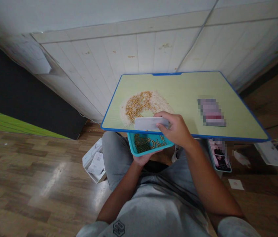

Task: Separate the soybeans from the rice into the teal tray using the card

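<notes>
My right hand (175, 126) grips a flat white scraper-like plate (145, 123), held on edge at the table's near rim. Beneath that rim, my left hand (143, 159) supports a teal plastic tray (139, 153) from below, its fingers mostly hidden under it. Several small golden beads (148, 143) lie inside the tray. On the pale green table (183, 98), a spread of more golden beads (137, 103) mixes with whitish rice-like grains (160, 100), just beyond the plate. A bare patch shows in the middle of this spread.
A pixelated phone-like object (211, 112) lies on the table's right side. Below the table at right rests a phone (219, 158). On the floor at left sits an open white box (95, 163). A panelled wall (126, 56) with a hanging cable (195, 41) stands behind the table.
</notes>
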{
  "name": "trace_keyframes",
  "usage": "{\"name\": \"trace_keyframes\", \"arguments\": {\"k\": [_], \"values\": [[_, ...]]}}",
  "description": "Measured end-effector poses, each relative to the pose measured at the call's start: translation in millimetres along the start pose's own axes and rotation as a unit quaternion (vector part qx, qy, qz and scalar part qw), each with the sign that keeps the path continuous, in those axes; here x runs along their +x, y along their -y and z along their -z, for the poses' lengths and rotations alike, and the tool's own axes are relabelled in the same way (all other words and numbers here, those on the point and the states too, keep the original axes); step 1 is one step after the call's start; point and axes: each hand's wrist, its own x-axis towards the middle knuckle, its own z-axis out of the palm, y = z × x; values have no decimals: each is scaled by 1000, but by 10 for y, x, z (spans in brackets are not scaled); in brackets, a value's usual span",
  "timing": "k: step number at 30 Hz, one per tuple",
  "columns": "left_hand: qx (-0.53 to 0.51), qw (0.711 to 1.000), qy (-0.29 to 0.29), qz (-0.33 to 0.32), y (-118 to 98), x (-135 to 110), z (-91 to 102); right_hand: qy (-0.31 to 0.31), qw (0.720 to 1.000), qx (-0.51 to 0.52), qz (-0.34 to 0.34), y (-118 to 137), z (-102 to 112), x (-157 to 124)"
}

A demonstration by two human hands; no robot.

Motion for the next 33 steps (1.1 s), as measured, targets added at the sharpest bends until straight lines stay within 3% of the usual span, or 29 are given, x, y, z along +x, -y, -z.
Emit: {"name": "trace_keyframes", "arguments": {"k": [10, 33], "values": [[-14, 1000, 13, 18, -11, 24, 28, 6, 1000, -4, 3, -1, -8, -3], [-20, 999, -13, 22, -5, 24, -9, 15, 1000, -11, 3, 25, -14, -3]]}}
